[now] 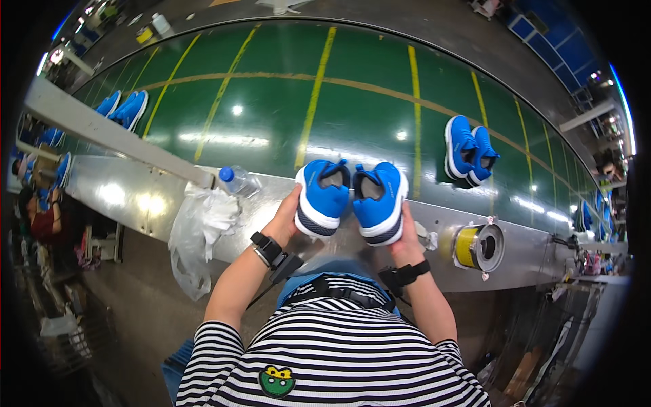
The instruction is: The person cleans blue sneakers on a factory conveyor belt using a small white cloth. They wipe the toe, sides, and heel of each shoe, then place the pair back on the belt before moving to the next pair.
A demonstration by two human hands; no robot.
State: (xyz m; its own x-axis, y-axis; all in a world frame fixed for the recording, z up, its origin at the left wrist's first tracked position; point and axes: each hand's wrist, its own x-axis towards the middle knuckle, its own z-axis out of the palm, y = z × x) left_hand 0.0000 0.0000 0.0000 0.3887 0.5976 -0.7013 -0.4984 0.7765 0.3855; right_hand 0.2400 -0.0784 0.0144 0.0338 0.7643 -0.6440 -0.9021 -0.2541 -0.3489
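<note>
A pair of blue shoes with white soles is held up at the near edge of the green belt, the shoes standing side by side with only a narrow gap between them. The shoe lengths run roughly across that edge, and their far ends lean slightly toward each other; they look foreshortened, their dark-patterned sole ends turned to the wearer. Neither hand is nearer to the pair: the left hand is closed around the outer side of the left shoe, the right hand around that of the right, so the pair lies between the palms. On the metal ledge along the near side of the belt, left of the shoes, a clear bottle with a blue cap lies close to the belt; its contents I cannot make out. A translucent bag with crumpled white material at its top hangs over the ledge's outer edge. A yellow tin stands or lies on the ledge to the right, its round mouth dark inside, contents unclear. On the belt itself, more blue shoes rest toward the right and far left.
</note>
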